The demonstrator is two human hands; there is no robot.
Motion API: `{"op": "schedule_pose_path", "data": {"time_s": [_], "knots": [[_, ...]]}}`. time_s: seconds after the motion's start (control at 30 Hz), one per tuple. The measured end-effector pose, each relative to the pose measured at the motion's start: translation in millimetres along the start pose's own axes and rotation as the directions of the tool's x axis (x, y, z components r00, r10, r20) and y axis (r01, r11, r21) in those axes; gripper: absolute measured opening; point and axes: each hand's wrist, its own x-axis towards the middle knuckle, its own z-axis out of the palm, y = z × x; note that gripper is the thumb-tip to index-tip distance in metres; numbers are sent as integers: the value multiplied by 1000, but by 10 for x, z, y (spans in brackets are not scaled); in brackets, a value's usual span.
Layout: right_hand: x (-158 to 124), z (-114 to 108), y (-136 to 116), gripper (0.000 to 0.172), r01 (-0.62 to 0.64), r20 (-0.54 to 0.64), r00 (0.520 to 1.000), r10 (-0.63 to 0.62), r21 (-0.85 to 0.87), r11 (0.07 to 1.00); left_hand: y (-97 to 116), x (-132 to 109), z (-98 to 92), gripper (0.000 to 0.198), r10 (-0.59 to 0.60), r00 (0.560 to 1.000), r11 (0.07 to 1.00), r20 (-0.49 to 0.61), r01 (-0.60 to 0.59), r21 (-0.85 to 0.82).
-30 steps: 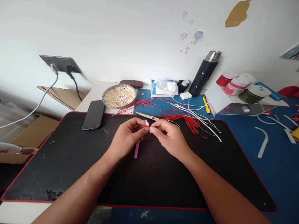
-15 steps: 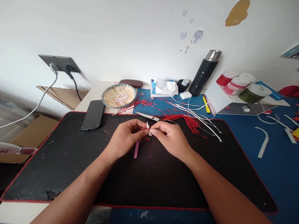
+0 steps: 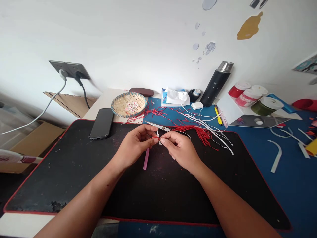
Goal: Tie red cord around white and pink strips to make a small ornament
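My left hand (image 3: 135,143) and my right hand (image 3: 179,147) meet above the black desk mat (image 3: 74,172), fingertips pinched together on a small red and white paper-strip piece (image 3: 158,136). A pink stick (image 3: 146,158) lies on the mat under my left hand. Scissors (image 3: 158,126) lie just beyond my fingers. A bundle of red strips (image 3: 198,130) and several white strips (image 3: 213,129) spread out to the right of the scissors.
A woven basket (image 3: 127,104) with small red and white pieces and a dark phone (image 3: 102,123) sit at the back left. A tissue pack (image 3: 174,96), black flask (image 3: 216,83), paint jars (image 3: 255,96) and white paper curls (image 3: 276,155) lie to the right.
Both hands stay pinched on the small piece and barely shift. The camera has tilted up slightly, so everything sits a little lower in view.
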Motion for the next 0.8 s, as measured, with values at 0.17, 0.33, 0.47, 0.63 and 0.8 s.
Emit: {"op": "schedule_pose_path", "data": {"time_s": [0.17,0.33,0.47,0.63,0.8], "knots": [[-14,-4,-11,21,2,13,1000,-1,-37,999,3,2,-23,34,4,1000,998,15,-5,60],[-9,-18,-25,20,37,15,999,-36,-98,994,-7,1,-45,34,-20,999,995,38,16,101],[-6,-26,-40,18,81,23,997,-78,-161,984,-12,5,-69,35,-43,998,993,55,37,115],[-3,-30,-27,17,76,38,997,-70,-218,973,-23,22,-72,36,-85,992,993,96,77,85],[3,-27,8,19,76,21,997,-73,-182,980,-27,23,-54,39,-95,994,995,57,94,22]]}}
